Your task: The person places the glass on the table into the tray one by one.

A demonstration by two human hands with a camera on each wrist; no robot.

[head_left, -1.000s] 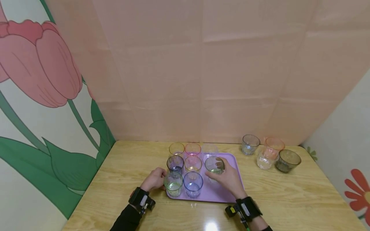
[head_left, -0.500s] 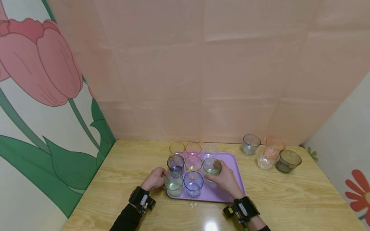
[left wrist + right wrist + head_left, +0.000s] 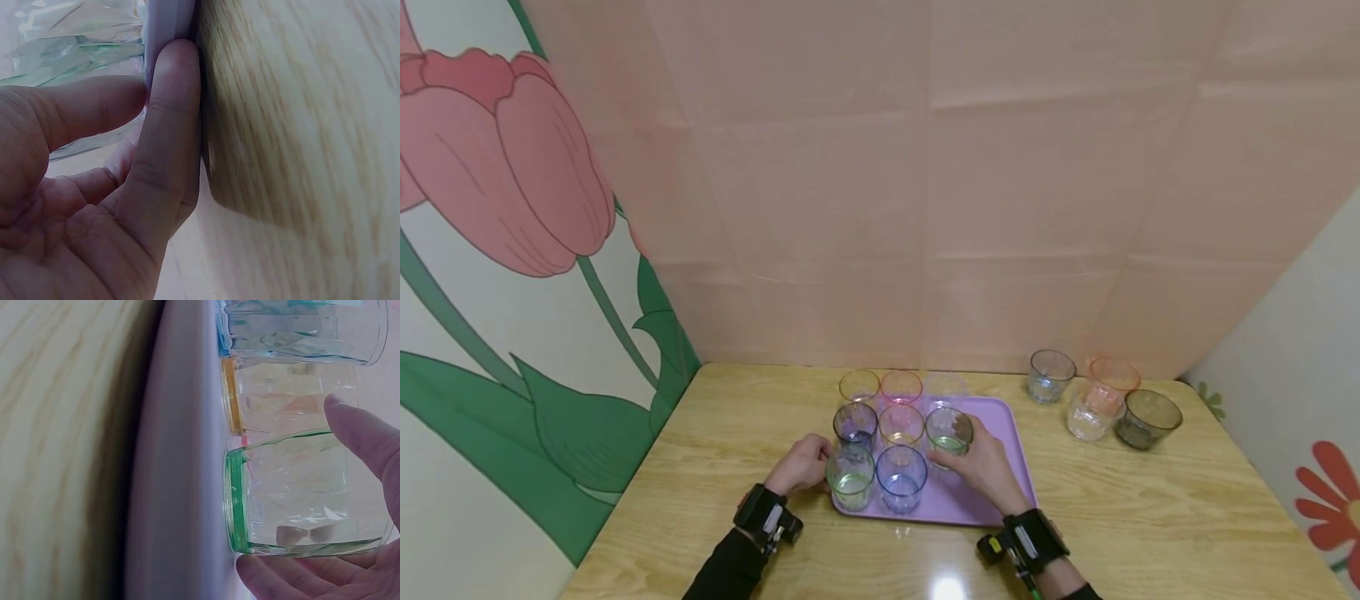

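On the left, my left hand point(image 3: 799, 465) pinches the rim of the purple tray point(image 3: 981, 504). In the left wrist view the thumb lies on the inner side of the tray rim point(image 3: 170, 19), the index finger along the outside. My right hand point(image 3: 987, 468) holds a clear green-tinted glass point(image 3: 950, 435) upright over the tray, thumb on one side and fingers on the other. Its green base point(image 3: 238, 500) is at the tray surface; contact is unclear. Beside it stand a yellowish glass point(image 3: 901, 427) and a blue glass point(image 3: 902, 479). A light green glass point(image 3: 850, 479) is nearest my left hand.
More glasses stand in rows on the tray: a dark one point(image 3: 855, 425), an amber-rimmed one point(image 3: 859, 385), a pink one point(image 3: 901, 385) and a clear one point(image 3: 945, 390). Several other glasses, including a grey-brown one point(image 3: 1148, 418), stand on the wooden table point(image 3: 1180, 517) at right.
My right hand has shifted the green-tinted glass slightly left, closer to the yellowish glass, then nearly stopped. The left hand has stayed at the tray rim.
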